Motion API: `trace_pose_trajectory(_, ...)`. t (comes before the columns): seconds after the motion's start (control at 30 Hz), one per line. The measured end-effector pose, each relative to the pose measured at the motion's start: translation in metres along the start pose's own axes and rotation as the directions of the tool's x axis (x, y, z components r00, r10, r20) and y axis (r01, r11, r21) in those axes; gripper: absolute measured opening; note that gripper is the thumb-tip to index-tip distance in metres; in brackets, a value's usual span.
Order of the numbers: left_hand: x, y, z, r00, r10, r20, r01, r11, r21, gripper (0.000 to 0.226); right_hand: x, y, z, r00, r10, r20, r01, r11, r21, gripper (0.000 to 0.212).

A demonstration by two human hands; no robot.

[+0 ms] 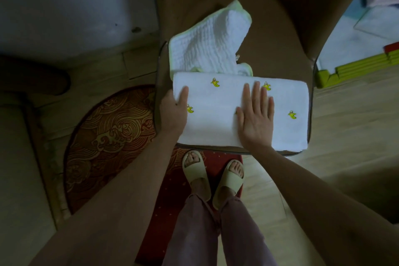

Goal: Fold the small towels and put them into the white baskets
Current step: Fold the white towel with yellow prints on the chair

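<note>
Banana towel (218,114) lying flat across the front of the chair seat (278,49), folded into a long band, near edge along the seat's front rim. Right hand (255,114) pressed palm-down on its middle, fingers (257,93) straight and close together. Left hand (173,110) at the towel's left end, thumb lying on top, other fingers hidden at or under the edge; pinching or merely holding cannot be told. Second towel (207,47), white waffle weave with green trim, heaped loosely behind, touching the banana towel's far edge. Below the seat, feet in pale slippers (213,177) on a red mat (108,136). Yellow-green toy (356,67) on the floor to the right.
</note>
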State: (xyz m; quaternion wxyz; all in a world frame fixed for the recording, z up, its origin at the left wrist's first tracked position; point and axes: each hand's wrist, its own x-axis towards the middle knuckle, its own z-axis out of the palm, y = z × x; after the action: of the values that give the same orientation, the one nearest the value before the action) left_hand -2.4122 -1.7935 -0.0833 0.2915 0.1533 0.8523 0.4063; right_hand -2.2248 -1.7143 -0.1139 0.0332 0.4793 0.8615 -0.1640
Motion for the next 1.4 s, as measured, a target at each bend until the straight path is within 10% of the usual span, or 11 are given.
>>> trace_pose_trajectory(0.23,0.023,-0.013,-0.038,0.964,0.175,-0.201,-0.179,0.984,-0.003,0.027,0.043,-0.036,0.013,0.972,-0.235,0.007,0.236,0.97,-0.053,0.06)
trace_pose_trajectory(0.57,0.015,-0.005,-0.048,0.993,0.032,-0.113,-0.048,0.988,-0.148,0.019,0.047,-0.041,0.007,0.946,-0.293,0.14,0.315,0.932,-0.18,0.064)
trace_pose_trajectory(0.7,0.001,0.028,-0.053,1.0,-0.013,-0.021,0.007,0.96,-0.279,0.018,0.049,-0.035,-0.035,0.925,-0.265,0.272,0.167,0.928,0.333,0.053)
trace_pose_trajectory(0.83,-0.016,0.068,-0.035,0.987,0.056,0.152,0.004,0.93,-0.367,0.028,0.038,-0.021,-0.095,0.921,0.036,0.388,-0.368,0.405,0.837,0.034)
trace_pose_trajectory(1.0,-0.041,0.114,0.029,0.904,0.102,0.416,0.029,0.954,-0.298,0.052,0.048,0.005,-0.137,0.865,0.093,0.493,-0.501,0.093,0.86,0.035)
trace_pose_trajectory(1.13,-0.042,0.125,0.069,0.759,0.05,0.649,0.106,0.974,-0.2,0.049,0.06,0.024,-0.134,0.825,0.266,0.499,-0.556,0.217,0.803,0.04)
trace_pose_trajectory(1.27,-0.01,0.113,0.066,0.866,0.37,0.337,-0.434,0.89,0.14,0.036,0.073,0.026,-0.116,0.84,0.371,0.396,-0.537,0.472,0.699,0.057)
trace_pose_trajectory(1.4,0.035,0.102,0.057,0.812,0.399,0.427,-0.559,0.741,0.371,0.047,0.089,0.012,-0.103,0.886,0.359,0.291,-0.463,0.679,0.57,0.059)
